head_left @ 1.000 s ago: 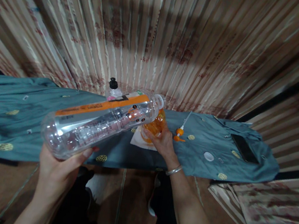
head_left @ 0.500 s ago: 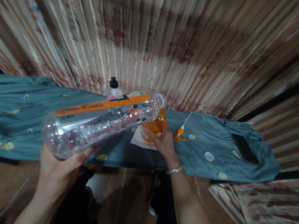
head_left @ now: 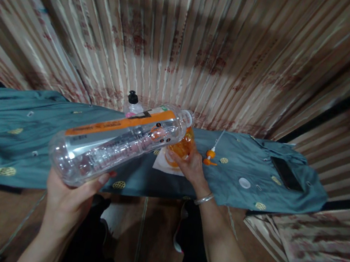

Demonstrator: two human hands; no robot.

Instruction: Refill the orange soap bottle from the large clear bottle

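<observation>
Tilted across the middle is a large clear plastic bottle (head_left: 119, 142) with an orange and silver label, its neck pointing right and up. My left hand (head_left: 74, 192) is wrapped round its lower end. My right hand (head_left: 189, 164) grips an orange translucent bottle (head_left: 181, 149), which stands on a folded white cloth or tissue (head_left: 164, 165). The clear bottle's mouth is over the top of the orange bottle and hides it; whether they touch I cannot tell. An orange pump head (head_left: 210, 155) with a thin tube lies right of my right hand.
A teal patterned cloth (head_left: 228, 189) covers the narrow table. Behind the clear bottle stands a small bottle with a black cap (head_left: 132, 98). A round white cap (head_left: 244, 183) and a black phone (head_left: 287, 173) lie on the right. Striped curtains (head_left: 189, 44) hang close behind.
</observation>
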